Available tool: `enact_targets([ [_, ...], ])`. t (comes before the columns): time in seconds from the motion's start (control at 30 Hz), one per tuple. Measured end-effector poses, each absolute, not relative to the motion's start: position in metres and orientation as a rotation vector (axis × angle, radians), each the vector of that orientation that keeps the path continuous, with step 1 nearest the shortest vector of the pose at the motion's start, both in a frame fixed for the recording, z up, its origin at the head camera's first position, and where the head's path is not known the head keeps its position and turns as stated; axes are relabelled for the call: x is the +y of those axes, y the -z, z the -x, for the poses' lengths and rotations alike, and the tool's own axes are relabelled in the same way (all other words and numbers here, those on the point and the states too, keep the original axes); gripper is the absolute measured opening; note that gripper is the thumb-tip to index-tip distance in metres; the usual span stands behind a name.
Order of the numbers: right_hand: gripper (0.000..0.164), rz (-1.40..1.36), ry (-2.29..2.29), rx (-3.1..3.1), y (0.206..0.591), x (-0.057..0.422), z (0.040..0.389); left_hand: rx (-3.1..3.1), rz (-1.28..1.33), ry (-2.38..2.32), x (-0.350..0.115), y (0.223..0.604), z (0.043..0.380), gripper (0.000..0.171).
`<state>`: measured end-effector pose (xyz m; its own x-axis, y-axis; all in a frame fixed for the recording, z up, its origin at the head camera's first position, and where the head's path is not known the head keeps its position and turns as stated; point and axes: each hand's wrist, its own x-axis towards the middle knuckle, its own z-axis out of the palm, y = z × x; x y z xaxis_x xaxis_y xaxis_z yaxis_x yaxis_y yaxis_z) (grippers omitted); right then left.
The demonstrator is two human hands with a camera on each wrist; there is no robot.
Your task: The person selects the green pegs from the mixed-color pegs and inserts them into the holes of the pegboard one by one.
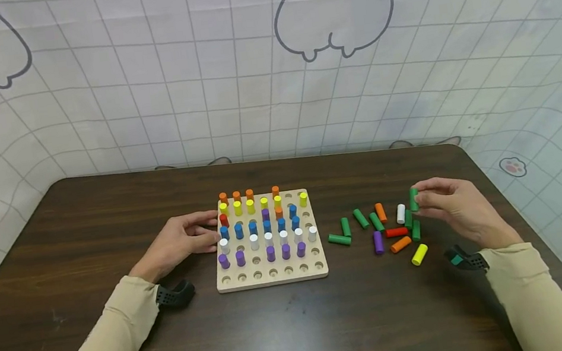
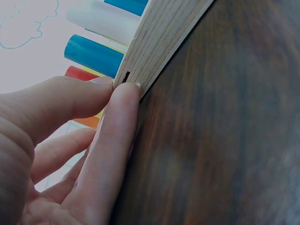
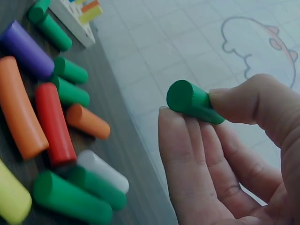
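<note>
A pale wooden pegboard [image 1: 274, 279] carries rows of orange, yellow, blue, white and purple pegs, plus a red one; its front row of holes is bare. At its left side, my left hand [image 1: 187, 239] holds the edge, thumb and fingertip together on the layered wood [image 2: 161, 42] in the left wrist view. Over to the right, my right hand [image 1: 449, 206] pinches a green peg [image 1: 414, 200] between thumb and fingers. The right wrist view shows that green peg [image 3: 192, 101] raised above the loose pegs, its round end turned toward the camera.
Loose pegs lie between board and right hand: several green ones [image 1: 340, 240], a purple [image 1: 378, 242], a red [image 1: 396, 232], a white [image 1: 401, 214], a yellow [image 1: 420, 255] and two orange ones [image 1: 401, 244]. Behind the dark table [image 1: 202, 342] hangs a gridded cloth [image 1: 167, 95].
</note>
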<state>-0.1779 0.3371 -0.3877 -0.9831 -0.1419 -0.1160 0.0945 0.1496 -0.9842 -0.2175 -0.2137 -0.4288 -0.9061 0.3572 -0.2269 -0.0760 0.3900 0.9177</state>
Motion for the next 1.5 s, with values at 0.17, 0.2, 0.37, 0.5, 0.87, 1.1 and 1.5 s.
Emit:
enact_targets([
  [0.17,0.021,0.074,1.991,2.189,0.386,0.324,0.177,2.262,-0.233,-1.527,-0.215,0.428,0.217,0.067],
  [0.2,0.02,0.079,2.004,2.176,0.386,0.321,0.177,2.266,-0.232,-1.522,-0.215,0.428,0.216,0.067],
  [0.37,0.016,0.129,2.069,2.1,0.385,0.309,0.174,2.281,-0.22,-1.502,-0.213,0.425,0.216,0.067],
  [0.5,0.016,0.139,2.091,2.063,0.384,0.301,0.173,2.276,-0.211,-1.504,-0.212,0.425,0.216,0.067],
  [0.87,0.013,0.135,2.121,1.995,0.389,0.273,0.171,2.258,-0.213,-1.533,-0.211,0.425,0.216,0.066],
  [1.1,0.026,0.11,2.098,1.976,0.387,0.257,0.167,2.263,-0.208,-1.529,-0.209,0.425,0.217,0.065],
  [1.5,0.026,0.117,1.955,2.094,0.386,0.218,0.165,2.266,-0.201,-1.528,-0.21,0.427,0.216,0.065],
])
